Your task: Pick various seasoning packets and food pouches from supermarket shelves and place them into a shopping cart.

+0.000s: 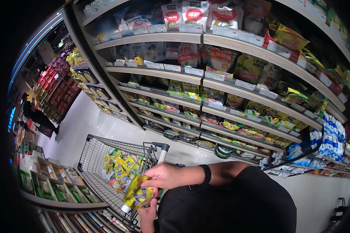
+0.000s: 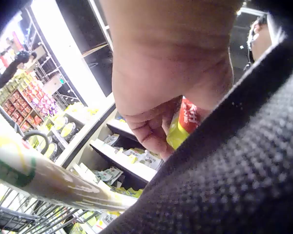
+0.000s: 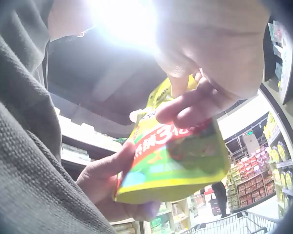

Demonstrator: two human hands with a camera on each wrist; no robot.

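Both hands hold a yellow and green seasoning pouch (image 1: 138,195) over the near end of a shopping cart. My right hand (image 1: 164,176) grips its upper part, with fingers curled over the front in the right wrist view. Lower down, my left hand (image 1: 147,213) holds the bottom side edge, its thumb (image 3: 110,168) along the front and fingertips beneath. Red print with white characters crosses the pouch (image 3: 178,151) in that view. In the left wrist view the left hand (image 2: 173,73) hides most of the pouch (image 2: 183,124). Several similar yellow packets (image 1: 122,165) lie in the cart.
The wire cart (image 1: 91,153) has a grey handle (image 1: 160,146) beside the right hand. Tall shelves (image 1: 151,70) of bagged seasonings rise ahead, and a low display of bins (image 1: 46,194) flanks the cart. Further off, a person in dark clothes (image 1: 37,116) stands in the aisle.
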